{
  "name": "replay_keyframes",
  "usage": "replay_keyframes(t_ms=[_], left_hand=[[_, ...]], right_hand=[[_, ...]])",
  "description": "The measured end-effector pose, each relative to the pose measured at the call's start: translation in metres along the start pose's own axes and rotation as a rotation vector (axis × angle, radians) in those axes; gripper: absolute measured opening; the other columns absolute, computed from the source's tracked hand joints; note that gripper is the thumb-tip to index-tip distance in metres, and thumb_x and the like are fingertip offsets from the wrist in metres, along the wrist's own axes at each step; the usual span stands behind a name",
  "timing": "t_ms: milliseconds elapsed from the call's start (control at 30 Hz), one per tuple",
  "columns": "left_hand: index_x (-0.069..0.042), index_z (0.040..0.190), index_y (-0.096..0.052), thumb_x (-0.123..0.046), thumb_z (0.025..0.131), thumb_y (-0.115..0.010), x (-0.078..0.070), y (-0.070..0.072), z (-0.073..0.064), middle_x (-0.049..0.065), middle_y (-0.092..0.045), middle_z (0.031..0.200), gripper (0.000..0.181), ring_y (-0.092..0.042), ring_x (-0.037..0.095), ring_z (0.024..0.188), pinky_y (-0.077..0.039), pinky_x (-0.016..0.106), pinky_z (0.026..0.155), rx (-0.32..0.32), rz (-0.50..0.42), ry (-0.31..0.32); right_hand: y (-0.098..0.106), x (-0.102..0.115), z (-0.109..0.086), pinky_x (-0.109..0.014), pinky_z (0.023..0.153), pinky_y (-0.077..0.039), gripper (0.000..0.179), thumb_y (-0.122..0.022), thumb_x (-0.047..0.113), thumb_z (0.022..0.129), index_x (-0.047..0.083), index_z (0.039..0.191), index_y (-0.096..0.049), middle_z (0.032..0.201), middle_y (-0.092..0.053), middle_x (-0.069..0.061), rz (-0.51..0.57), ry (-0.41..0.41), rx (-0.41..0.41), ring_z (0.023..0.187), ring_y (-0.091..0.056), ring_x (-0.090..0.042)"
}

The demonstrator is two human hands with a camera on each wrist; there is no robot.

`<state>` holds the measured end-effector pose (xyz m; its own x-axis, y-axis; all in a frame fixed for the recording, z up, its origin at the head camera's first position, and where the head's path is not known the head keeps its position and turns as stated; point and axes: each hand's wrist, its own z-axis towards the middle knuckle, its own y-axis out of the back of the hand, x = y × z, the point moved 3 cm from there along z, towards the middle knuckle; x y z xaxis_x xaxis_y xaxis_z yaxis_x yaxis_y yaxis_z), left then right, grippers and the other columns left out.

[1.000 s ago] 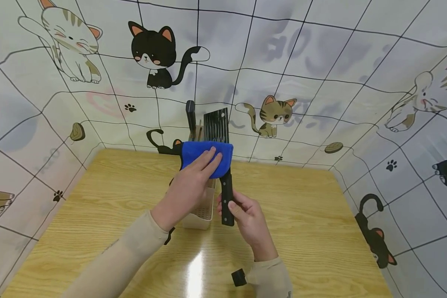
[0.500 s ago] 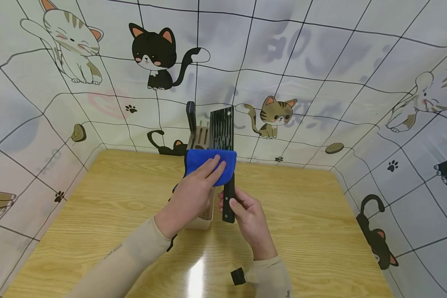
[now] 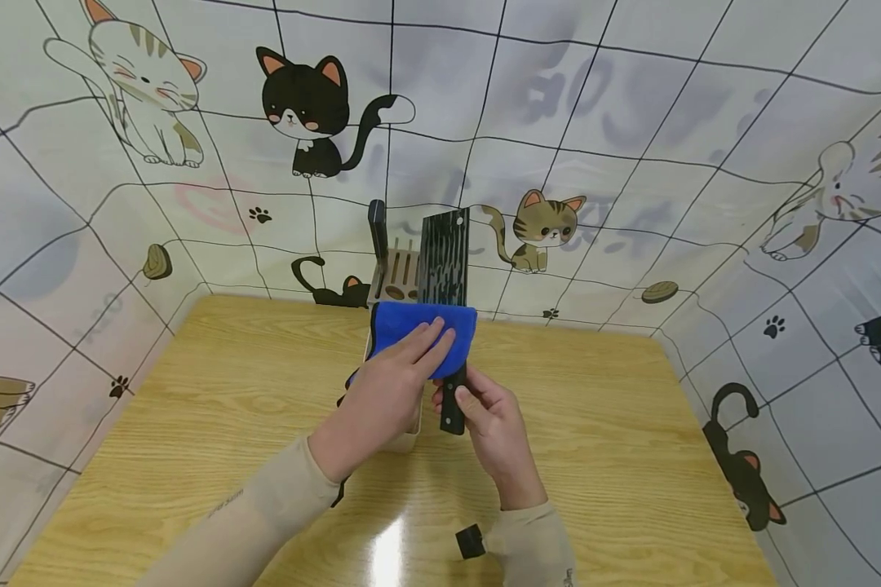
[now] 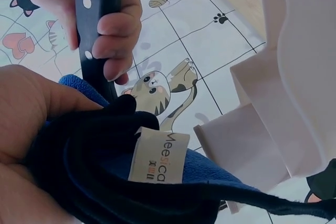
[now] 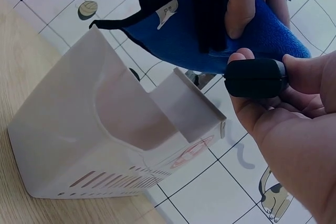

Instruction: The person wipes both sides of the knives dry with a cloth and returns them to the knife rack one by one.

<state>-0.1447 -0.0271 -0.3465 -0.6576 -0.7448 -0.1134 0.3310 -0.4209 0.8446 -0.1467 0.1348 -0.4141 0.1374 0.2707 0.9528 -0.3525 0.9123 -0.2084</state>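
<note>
My right hand [image 3: 499,424] grips the black riveted handle of a cleaver [image 3: 444,257], whose dark, streaked blade points up and away. A folded blue cloth [image 3: 396,322] with dark edging lies across the lower blade, near the handle. My left hand [image 3: 378,395] pinches that cloth against the blade, fingers in front and thumb behind. In the left wrist view, the cloth's bunched dark edge and white label [image 4: 159,156] show close up. From the right wrist, the handle's butt end [image 5: 255,78] faces the camera, and the cloth hides most of the blade.
Behind my left hand stands a pale plastic knife holder [image 5: 68,119] with slots in its side. Another black-handled knife [image 3: 378,228] stands up in it. The wooden table [image 3: 595,440] meets a cat-patterned sheet [image 3: 631,204] at the back and sides.
The cloth and my left hand have slid down the blade toward the handle. The cleaver has shifted slightly right, uncovering more of the holder's slotted back.
</note>
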Motion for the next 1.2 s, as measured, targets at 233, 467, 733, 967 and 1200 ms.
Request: replay_keyframes(t_ms=[233,467,733,967,1200], left_hand=[[-0.002,0.149,-0.054,0.007,0.079,-0.079,-0.004,0.000,-0.002,0.020,-0.053,0.152,0.074,-0.055,0.037,0.137,-0.054,0.043,0.105,-0.014,0.011,-0.013],[-0.002,0.152,-0.051,0.008,0.081,-0.078,-0.003,0.002,-0.002,0.018,-0.049,0.156,0.077,-0.052,0.036,0.140,-0.053,0.043,0.106,-0.021,0.004,0.008],[-0.003,0.152,-0.051,0.010,0.084,-0.073,-0.001,0.002,-0.001,0.018,-0.050,0.156,0.072,-0.052,0.035,0.140,-0.054,0.045,0.104,-0.023,-0.035,0.031],[-0.002,0.151,-0.052,0.009,0.087,-0.069,0.001,0.003,0.000,0.019,-0.050,0.155,0.067,-0.052,0.036,0.140,-0.053,0.045,0.106,-0.046,-0.039,0.041],[-0.001,0.149,-0.054,0.007,0.088,-0.071,0.009,0.008,0.005,0.021,-0.050,0.154,0.063,-0.052,0.038,0.139,-0.053,0.047,0.104,-0.121,-0.009,0.060]], right_hand=[[0.002,0.000,0.000,-0.031,0.090,-0.061,0.049,-0.048,0.011,0.110,-0.014,0.151,-0.038,0.111,-0.067,-0.011,0.036,0.023,0.045,0.098,-0.068,-0.017],[0.002,0.002,-0.001,-0.033,0.091,-0.061,0.063,-0.045,-0.005,0.106,-0.007,0.162,-0.015,0.137,-0.055,-0.010,0.105,0.039,0.228,0.107,-0.067,-0.014],[0.004,-0.001,-0.002,-0.033,0.088,-0.062,0.042,-0.046,-0.006,0.106,-0.024,0.143,-0.038,0.116,-0.069,-0.006,0.069,0.055,0.164,0.101,-0.068,-0.014],[0.003,0.000,-0.005,-0.035,0.089,-0.062,0.039,-0.048,-0.002,0.106,-0.024,0.138,-0.045,0.114,-0.071,-0.004,0.059,0.028,0.135,0.098,-0.070,-0.015],[0.001,-0.001,-0.006,-0.033,0.088,-0.062,0.032,-0.047,-0.005,0.105,0.000,0.133,-0.063,0.116,-0.072,-0.005,0.090,0.042,0.202,0.098,-0.070,-0.015]])
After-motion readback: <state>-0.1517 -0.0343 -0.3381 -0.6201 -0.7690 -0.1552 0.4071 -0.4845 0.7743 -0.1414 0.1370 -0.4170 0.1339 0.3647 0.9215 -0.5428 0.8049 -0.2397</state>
